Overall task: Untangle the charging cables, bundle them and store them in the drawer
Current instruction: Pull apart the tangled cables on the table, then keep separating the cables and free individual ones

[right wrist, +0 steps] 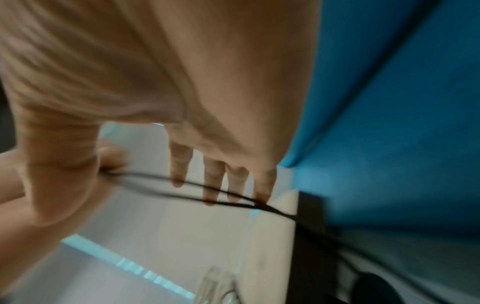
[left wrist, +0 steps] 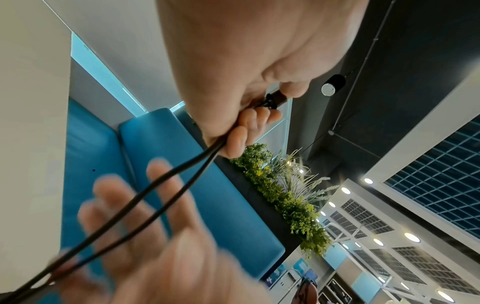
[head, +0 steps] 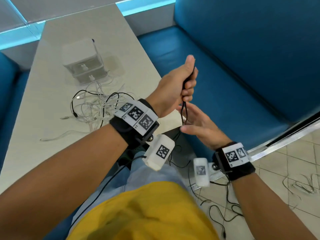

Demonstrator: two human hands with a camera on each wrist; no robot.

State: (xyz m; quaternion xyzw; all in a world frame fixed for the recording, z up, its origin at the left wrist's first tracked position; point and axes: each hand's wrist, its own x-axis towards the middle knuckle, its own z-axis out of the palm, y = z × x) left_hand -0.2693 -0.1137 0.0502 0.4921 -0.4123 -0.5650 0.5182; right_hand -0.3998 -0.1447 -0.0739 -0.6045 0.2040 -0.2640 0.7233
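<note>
While left hand (head: 174,84) fist-grips black cable (head: 183,110) mid-frame, w/ right hand (head: 199,125) flat-fingered under its loop, keep loops even & taut; white tangle (head: 97,106) waits on bench (head: 52,149), centre-left

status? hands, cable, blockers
Left hand grips black cable, two strands hanging. Right hand open, fingers against strands. Tangle on table, drawers shut. No blockers.
</note>
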